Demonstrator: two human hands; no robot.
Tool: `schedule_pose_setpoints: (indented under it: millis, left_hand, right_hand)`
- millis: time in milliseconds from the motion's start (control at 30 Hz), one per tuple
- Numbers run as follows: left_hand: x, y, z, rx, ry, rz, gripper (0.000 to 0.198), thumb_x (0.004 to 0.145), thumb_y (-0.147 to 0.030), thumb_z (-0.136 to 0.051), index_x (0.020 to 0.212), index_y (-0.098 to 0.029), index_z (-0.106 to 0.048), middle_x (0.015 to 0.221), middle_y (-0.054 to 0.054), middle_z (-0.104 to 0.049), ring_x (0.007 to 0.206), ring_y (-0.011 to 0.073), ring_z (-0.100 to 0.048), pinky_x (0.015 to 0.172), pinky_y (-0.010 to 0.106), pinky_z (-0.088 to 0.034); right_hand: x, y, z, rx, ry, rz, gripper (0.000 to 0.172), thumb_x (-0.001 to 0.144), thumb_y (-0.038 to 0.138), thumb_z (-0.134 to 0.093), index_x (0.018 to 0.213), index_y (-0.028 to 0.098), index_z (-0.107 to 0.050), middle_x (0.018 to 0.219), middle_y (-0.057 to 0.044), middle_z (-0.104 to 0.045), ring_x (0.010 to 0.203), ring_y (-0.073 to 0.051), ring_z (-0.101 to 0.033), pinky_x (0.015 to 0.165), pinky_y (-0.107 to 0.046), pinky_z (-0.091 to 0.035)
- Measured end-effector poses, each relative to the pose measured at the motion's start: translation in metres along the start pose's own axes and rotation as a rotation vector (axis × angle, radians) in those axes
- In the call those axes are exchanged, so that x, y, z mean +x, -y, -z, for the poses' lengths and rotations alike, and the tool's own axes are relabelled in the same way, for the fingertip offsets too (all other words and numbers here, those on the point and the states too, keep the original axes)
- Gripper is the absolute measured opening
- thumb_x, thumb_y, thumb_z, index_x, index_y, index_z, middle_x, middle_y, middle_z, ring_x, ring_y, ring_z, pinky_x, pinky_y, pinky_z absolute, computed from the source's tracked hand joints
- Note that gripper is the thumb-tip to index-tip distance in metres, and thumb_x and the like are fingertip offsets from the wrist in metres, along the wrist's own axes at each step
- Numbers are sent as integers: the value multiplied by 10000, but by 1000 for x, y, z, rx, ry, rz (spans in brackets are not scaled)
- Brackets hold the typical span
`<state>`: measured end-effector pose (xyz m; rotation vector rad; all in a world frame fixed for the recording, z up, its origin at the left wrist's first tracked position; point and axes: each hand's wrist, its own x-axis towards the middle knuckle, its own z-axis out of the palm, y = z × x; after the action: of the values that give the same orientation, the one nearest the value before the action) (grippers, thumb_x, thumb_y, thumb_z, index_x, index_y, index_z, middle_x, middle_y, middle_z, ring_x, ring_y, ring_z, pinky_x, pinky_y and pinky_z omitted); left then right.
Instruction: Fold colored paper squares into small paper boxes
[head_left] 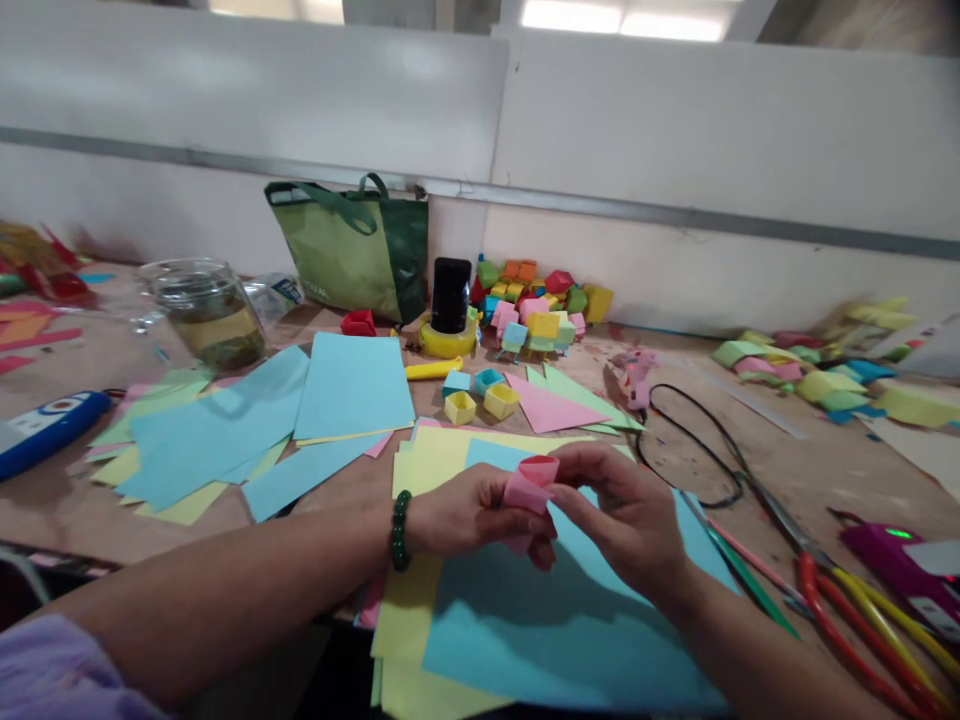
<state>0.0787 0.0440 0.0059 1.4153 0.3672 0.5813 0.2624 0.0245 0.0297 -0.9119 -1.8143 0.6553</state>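
Note:
A small folded pink paper piece (534,484), shaped like a little box with a hollow top, is held above a stack of blue and yellow paper sheets (480,640). My left hand (480,515), with a green bead bracelet at its wrist, is closed around the left and lower side of the piece. On the other side, my right hand (622,505) pinches the piece's right edge between thumb and fingers. Just beyond the stack stand small open paper boxes, such as a yellow one (460,407) and a blue one (489,380).
A glass mug (217,315), a green bag (352,245) and a phone on a stand (451,300) stand behind. Folded paper shapes (544,325) are heaped there. Right lie a pink glue gun (637,378) with its cable, scissors (814,580) and a purple device (900,565).

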Motion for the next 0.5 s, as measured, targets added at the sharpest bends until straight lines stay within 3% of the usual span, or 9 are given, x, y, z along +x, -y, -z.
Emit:
schedule_pose_setpoints:
  millis: [167, 267, 400, 500]
  left_hand:
    - [0, 1, 0, 48, 60, 58, 380, 829, -485, -619, 738, -117, -652, 697, 53, -668, 698, 130, -635, 711, 242, -517]
    - [1, 3, -1, 55, 73, 92, 407, 828, -506, -610, 744, -109, -647, 693, 55, -658, 685, 122, -625, 694, 232, -512]
    - [2, 9, -5, -79, 0, 190, 393, 764, -498, -684, 819, -118, -601, 679, 30, -644, 610, 105, -624, 607, 214, -507]
    - [0, 12, -6, -151, 9, 286, 423, 713, -473, -739, 896, -131, -571, 648, 3, -634, 549, 97, -620, 551, 205, -506]
  right_hand:
    - [4, 11, 2, 22, 97, -97, 125, 764, 212, -685, 882, 174, -701, 677, -18, -711, 566, -124, -639, 521, -212, -531]
    - [7, 16, 3, 2, 136, -138, 77, 763, 229, -669, 739, 166, -707, 629, -20, -699, 537, -116, -622, 487, -195, -504]
    - [10, 16, 4, -8, 106, -208, 148, 746, 245, -678, 627, 161, -653, 544, -1, -640, 480, -100, -569, 440, -183, -454]
    - [12, 12, 8, 32, 177, -271, 142, 742, 250, -671, 636, 156, -661, 573, -10, -645, 511, -107, -569, 454, -188, -442]
